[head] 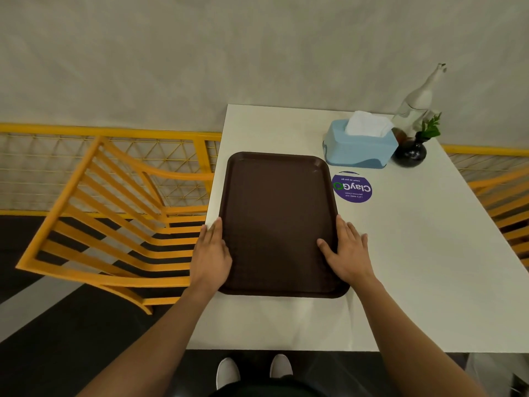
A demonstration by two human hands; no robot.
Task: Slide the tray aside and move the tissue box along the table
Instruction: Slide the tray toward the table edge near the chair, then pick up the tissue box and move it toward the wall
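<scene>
A dark brown empty tray (276, 213) lies flat on the left part of the white table (415, 253), its left rim close to the table's left edge. My left hand (210, 255) rests against the tray's left rim, fingers extended along it. My right hand (347, 250) holds the right rim, thumb laid on the tray's inside, fingers outside on the table. A light blue tissue box (359, 150) with white tissue sticking out stands beyond the tray's far right corner, apart from both hands.
A round purple sticker (352, 188) lies flat between tray and box. A dark vase with a green sprig (412, 151) and a clear glass bottle (415, 104) stand right of the box. Yellow chairs (114, 213) and railing flank the table. A wall runs behind.
</scene>
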